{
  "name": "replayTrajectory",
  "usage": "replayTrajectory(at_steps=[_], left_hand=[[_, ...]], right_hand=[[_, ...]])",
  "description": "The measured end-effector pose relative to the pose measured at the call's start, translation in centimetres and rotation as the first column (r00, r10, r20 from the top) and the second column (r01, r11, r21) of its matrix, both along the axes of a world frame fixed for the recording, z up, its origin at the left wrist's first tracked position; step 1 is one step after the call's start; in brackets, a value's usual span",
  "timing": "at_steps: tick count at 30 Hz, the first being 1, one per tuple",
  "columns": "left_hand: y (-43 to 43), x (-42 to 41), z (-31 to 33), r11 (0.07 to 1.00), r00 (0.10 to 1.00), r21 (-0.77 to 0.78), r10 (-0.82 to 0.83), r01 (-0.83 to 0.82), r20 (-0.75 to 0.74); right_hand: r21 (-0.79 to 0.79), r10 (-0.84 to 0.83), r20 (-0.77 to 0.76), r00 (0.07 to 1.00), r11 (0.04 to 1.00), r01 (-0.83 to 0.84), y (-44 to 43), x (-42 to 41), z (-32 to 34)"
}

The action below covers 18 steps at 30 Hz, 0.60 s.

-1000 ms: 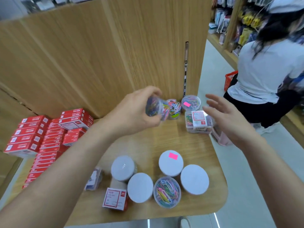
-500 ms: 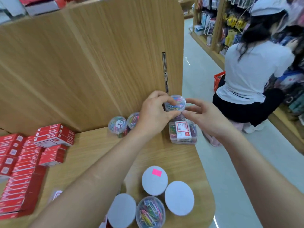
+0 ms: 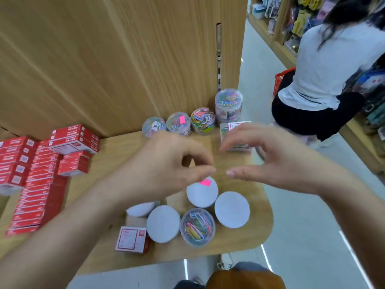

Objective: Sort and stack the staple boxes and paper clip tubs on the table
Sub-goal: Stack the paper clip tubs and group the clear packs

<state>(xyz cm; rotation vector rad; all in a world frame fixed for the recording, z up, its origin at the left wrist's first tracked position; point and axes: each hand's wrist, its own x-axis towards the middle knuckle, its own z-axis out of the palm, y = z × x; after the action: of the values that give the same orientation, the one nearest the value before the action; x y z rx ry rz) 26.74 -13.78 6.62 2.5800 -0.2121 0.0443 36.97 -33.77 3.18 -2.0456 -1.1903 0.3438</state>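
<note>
1. Head view, the hands: the left hand is hovering just above and left of the round white-lidded plastic tub with the pink sticker, its fingers loosely curved and gripping nothing. The right hand is hovering above and right of that tub, fingers and thumb spread apart, also empty.
2. Head view, near things: a plain white-lidded round tub is sitting just right of the pink-stickered tub. A clear round tub of coloured paper clips is sitting just on its near side, and another white-lidded tub is near-left of it. A small box with a red-and-white label is lying further near-left.
3. Head view, far things: well beyond the pink-stickered tub, three clear clip tubs are lining up against the pale wooden panel. A taller clear tub stack is standing at the right end of that row. A clear rectangular box is partly hiding behind the right hand's fingers.
4. Head view, left side: red cardboard staple boxes are piling up well to the left of the pink-stickered tub.
5. The coming move: the pink-stickered tub is standing upright, its axis vertical, directly under the gap between both thumbs. Either hand seems equally near, so a straight drop looks enough to take it.
6. Head view, background: a person in a white top is crouching far right of the pink-stickered tub, off the wooden table
</note>
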Motion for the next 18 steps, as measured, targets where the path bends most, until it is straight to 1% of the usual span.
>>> replayTrajectory(at_steps=[1,2,4,5,7,10,11,12,14,16,18], left_hand=[[0.0,-1.6,-0.3,0.994,0.999,0.097,-0.044,0.046,-0.028],[-0.1,-3.0,-0.8,0.976,0.997,0.207,-0.066,0.072,-0.033],[-0.7,-5.2,-1.9,0.908,0.998,0.414,-0.07,0.061,0.008],[-1.2,-6.0,-2.4,0.874,0.998,0.483,-0.063,0.046,0.02],[-2.2,-7.4,-3.8,0.831,0.996,0.556,-0.067,0.026,0.054],[-2.9,-8.1,-6.2,0.789,0.997,0.614,-0.033,-0.016,0.067],[-2.9,-8.0,-6.6,0.788,0.998,0.615,-0.015,-0.028,0.065],[-2.9,-8.0,-6.8,0.801,0.998,0.598,0.0,-0.039,0.064],[-3.0,-8.2,-7.0,0.852,0.996,0.52,0.025,-0.064,0.082],[-2.9,-8.7,-6.4,0.922,0.989,0.368,0.08,-0.121,0.123],[-2.3,-9.0,-4.9,0.969,0.977,0.146,0.186,-0.2,0.106]], right_hand=[[-0.052,0.07,0.037,0.997,0.996,-0.068,-0.1,-1.3,-0.2],[-0.11,0.11,0.062,0.992,0.989,-0.102,0.0,-2.5,-0.7],[-0.195,0.131,0.129,0.983,0.975,-0.104,0.2,-4.3,-1.8],[-0.221,0.126,0.161,0.979,0.971,-0.089,0.4,-5.1,-2.4],[-0.266,0.103,0.206,0.973,0.963,-0.046,0.8,-6.3,-3.2],[-0.334,0.046,0.204,0.978,0.942,0.026,1.2,-7.3,-4.3],[-0.312,0.008,0.177,0.984,0.949,0.049,1.3,-7.5,-4.5],[-0.254,-0.035,0.131,0.991,0.965,0.068,1.4,-7.6,-4.8],[-0.138,-0.086,0.066,0.994,0.986,0.094,1.5,-7.6,-5.3],[-0.081,-0.099,0.063,0.993,0.991,0.104,1.4,-7.6,-5.8],[-0.055,-0.109,0.066,0.992,0.992,0.112,1.4,-7.7,-6.2]])
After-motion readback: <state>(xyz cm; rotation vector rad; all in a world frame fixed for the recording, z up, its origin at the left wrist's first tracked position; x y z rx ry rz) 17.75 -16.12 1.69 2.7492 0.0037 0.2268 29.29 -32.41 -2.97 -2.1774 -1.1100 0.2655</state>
